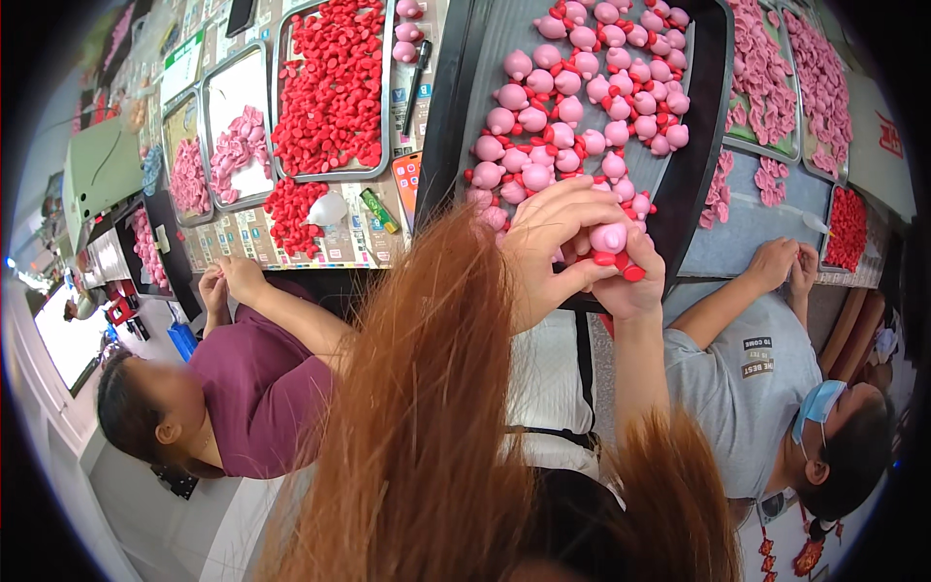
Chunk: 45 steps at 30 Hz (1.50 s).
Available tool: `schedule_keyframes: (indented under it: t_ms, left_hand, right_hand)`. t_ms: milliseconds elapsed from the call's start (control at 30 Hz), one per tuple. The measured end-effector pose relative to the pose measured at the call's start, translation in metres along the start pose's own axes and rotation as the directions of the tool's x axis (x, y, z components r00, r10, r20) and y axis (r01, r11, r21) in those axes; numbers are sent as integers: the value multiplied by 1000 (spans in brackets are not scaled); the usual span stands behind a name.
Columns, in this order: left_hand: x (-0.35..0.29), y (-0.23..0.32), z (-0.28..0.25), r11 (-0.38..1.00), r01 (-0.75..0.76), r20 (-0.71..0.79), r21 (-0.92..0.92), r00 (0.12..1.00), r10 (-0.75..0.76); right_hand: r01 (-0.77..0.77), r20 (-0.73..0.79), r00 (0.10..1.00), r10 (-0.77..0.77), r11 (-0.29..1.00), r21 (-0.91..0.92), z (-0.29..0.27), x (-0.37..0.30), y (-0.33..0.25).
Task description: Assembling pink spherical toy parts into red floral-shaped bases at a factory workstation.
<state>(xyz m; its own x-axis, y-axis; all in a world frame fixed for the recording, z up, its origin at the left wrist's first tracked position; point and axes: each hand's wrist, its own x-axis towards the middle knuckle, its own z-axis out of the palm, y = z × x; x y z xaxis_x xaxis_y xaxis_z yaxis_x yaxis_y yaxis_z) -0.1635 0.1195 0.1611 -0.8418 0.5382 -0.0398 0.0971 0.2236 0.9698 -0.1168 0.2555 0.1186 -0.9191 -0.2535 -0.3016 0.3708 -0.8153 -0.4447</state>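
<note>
Between my two hands is a small round pink toy figure with red feet. My left hand curls over it from the left, thumb and fingers closed about it. From below, my right hand grips the same figure, its fingertips partly hidden behind the toy. Both hands are above the near edge of a large black tray. Many similar pink figures with red parts lie in that tray, just beyond my fingers.
Left of the black tray are a metal tray of red pieces, loose red pieces, a black marker and trays of pink parts. More pink parts are at right. Co-workers sit on both sides; long hair covers the lower middle.
</note>
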Motion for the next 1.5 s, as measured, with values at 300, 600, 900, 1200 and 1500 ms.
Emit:
schedule_keyframes:
  t_ms: [300, 600, 900, 1200, 1500]
  left_hand:
    - [-5, -12, -1, 359, 176, 24, -917, 920, -391]
    - [-13, -20, 0, 35, 215, 194, -976, 930, -313]
    - [-8, -8, 6, 65, 252, 223, -965, 928, -298]
    - [-14, -6, -7, 656, 324, 133, -682, 936, -325]
    - [-13, 16, -7, 965, 243, 43, -101, 970, -240]
  right_hand:
    - [-46, -243, 962, 123, 952, 301, 0, -7, -2]
    - [23, -345, 937, 51, 978, 207, 2, -15, -12]
    - [-21, -296, 951, 85, 977, 214, 19, -17, -21]
    - [-107, 48, 994, 95, 897, 430, 23, -10, -5]
    - [-187, 154, 981, 114, 753, 631, 34, -10, -8]
